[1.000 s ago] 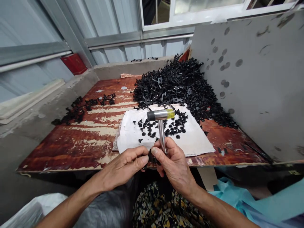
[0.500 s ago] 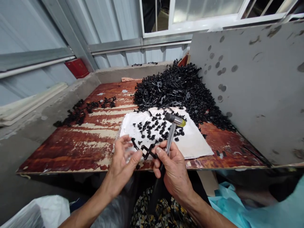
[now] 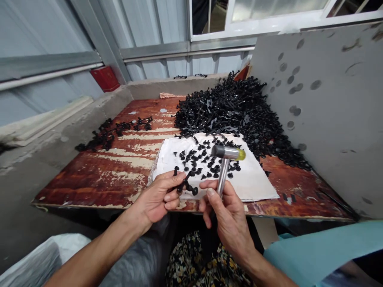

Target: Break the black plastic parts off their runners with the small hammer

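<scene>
Between the thumb and fingers of my left hand (image 3: pixel 160 195) is a black jointed plastic part (image 3: pixel 186 184) with small knobs on its ends. My right hand (image 3: pixel 226 209) is closed around a mallet (image 3: pixel 224 175). The mallet's head (image 3: pixel 228 152) points up, dark at one end and yellow at the other; the lower handle is hidden by the hand. Just beyond both hands lies a white cloth (image 3: pixel 172 153) with many small black plug-like pieces (image 3: pixel 212 161) scattered over it.
A large heap of black parts (image 3: pixel 224 105) rises behind the cloth against a grey board (image 3: pixel 335 119). A smaller cluster of black parts (image 3: pixel 101 137) lies on the left of the worn red-brown table (image 3: pixel 72 179). A teal cloth (image 3: pixel 317 247) shows at lower right.
The black part has passed from my right hand's fingertips to my left hand, which has closed on it. My right hand keeps the mallet. The view has shifted slightly.
</scene>
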A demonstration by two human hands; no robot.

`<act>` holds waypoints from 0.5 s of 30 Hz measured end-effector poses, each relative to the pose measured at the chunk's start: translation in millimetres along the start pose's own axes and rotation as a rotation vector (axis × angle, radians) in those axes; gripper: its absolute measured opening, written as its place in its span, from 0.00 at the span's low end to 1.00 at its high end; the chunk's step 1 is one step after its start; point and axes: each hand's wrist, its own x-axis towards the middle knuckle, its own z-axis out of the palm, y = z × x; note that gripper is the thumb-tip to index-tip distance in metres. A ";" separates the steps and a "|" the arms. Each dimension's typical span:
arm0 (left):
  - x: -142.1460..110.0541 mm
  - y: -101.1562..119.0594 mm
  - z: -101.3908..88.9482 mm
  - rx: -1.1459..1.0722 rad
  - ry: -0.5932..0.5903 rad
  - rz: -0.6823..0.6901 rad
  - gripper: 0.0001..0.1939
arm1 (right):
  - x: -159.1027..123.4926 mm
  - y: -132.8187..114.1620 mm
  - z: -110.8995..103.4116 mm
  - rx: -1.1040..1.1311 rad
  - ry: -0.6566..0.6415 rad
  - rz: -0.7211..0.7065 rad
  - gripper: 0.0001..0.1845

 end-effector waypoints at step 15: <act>3.4 2.4 -43.5 -0.317 -0.543 0.171 0.18 | -1.0 20.4 -15.5 -0.081 0.161 0.078 0.24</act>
